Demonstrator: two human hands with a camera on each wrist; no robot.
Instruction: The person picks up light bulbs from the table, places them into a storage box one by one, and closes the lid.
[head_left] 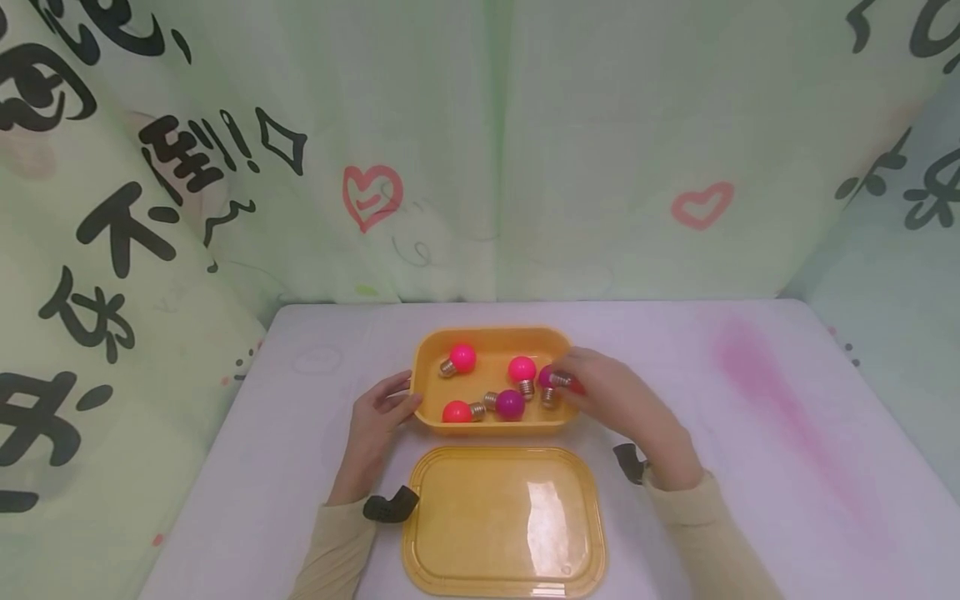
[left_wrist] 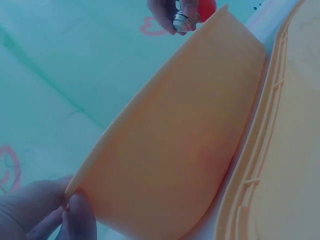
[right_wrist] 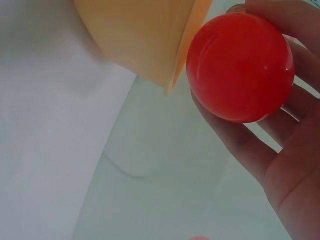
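My right hand (head_left: 618,396) holds a red light bulb (right_wrist: 240,67) over the right end of a yellow plastic box (head_left: 491,429). In the head view mostly the bulb's metal screw base shows; in the left wrist view the base (left_wrist: 185,22) points out past the fingers. My left hand (head_left: 378,425) pinches the box's left rim, with thumb and fingers on either side of it in the left wrist view. Inside the box lie several bulbs, among them a pink bulb (head_left: 463,357) at the back left and a purple bulb (head_left: 511,406) near the front.
A translucent yellow lid (head_left: 495,525) lies flat on the white table (head_left: 712,433), just in front of the box. Green curtains (head_left: 570,150) with writing and hearts hang behind and at the sides. Dark straps (head_left: 392,505) sit at both wrists.
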